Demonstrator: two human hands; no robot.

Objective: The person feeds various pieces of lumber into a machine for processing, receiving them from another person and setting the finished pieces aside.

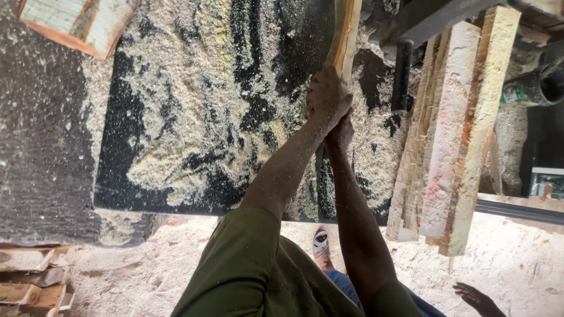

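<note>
The dark desk (53, 147) fills most of the view, its top thick with pale sawdust (176, 117) that spreads out to the left of the hands, with bare black patches showing through. Its near edge runs just below the forearms, and past it the floor (517, 270) is covered in the same sawdust; a sandalled foot (321, 243) shows there between the arms. To the right of the hands a stack of rough planks (452, 135) leans lengthwise, pale with reddish bark edges, its near ends overhanging the desk edge. Just right of the hands a black handle (402, 76) hangs down from a dark metal bar (423, 20) above. At the far right a dark pipe-like can (537, 87) lies on its side with its mouth open; what it holds cannot be told. Far left, above the hands, a cut wood block (76, 23) sits at the corner, and scrap offcuts (32, 282) pile low on the left. The long wood strip (345, 35) stands on edge and runs away from the hands, narrow, pale with an orange edge. The left hand (326, 97) is closed over its near end, and the right hand (339, 134) sits just beneath, pressed against the left; whether it grips the strip cannot be told.
</note>
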